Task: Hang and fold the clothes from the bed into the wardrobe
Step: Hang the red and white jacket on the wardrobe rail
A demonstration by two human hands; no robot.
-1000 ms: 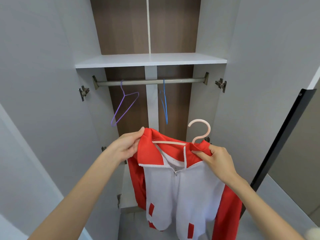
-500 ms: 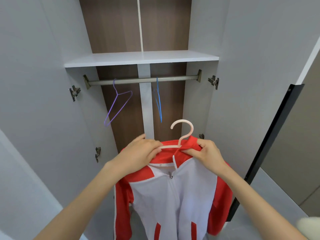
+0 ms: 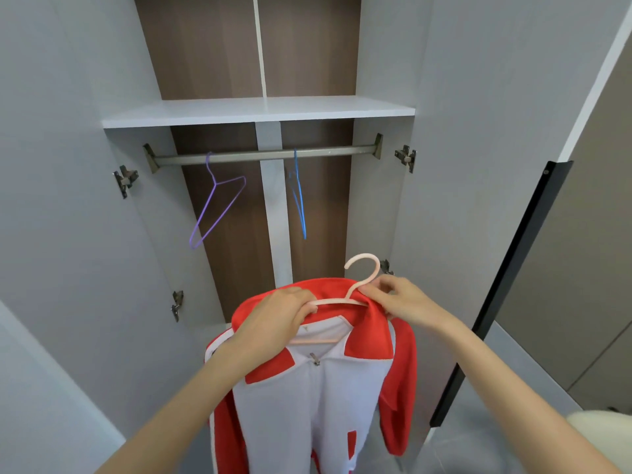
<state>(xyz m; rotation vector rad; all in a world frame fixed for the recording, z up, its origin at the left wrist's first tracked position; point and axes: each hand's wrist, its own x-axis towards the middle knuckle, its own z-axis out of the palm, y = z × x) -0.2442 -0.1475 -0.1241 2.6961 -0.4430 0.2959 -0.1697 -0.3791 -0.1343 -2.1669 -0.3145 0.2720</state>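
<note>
Wardrobe [image 3: 478,131]: doors wide open, grey sides, brown back panel.
Jacket [image 3: 307,405]: red and white, zipped, down at 6 o'clock, hanging on the pink hanger in front of the wardrobe.
Left hand [image 3: 273,319]: fingers curled together over the hanger's left arm and the collar.
Right hand [image 3: 407,302]: thumb and fingertips pinching the hanger neck just under the hook.
Pink hanger [image 3: 362,271]: hook up, well below the rail.
Rail [image 3: 266,155]: 12 o'clock, purple hanger [image 3: 219,206] on its left part, blue hanger [image 3: 299,200] near the middle.
Shelf [image 3: 256,112]: white, right above the rail.

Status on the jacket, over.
Left hand grips pink hanger; right hand pinches hanger neck. Jacket on hanger, below rail, not hung. Purple hanger, blue hanger on rail.
</note>
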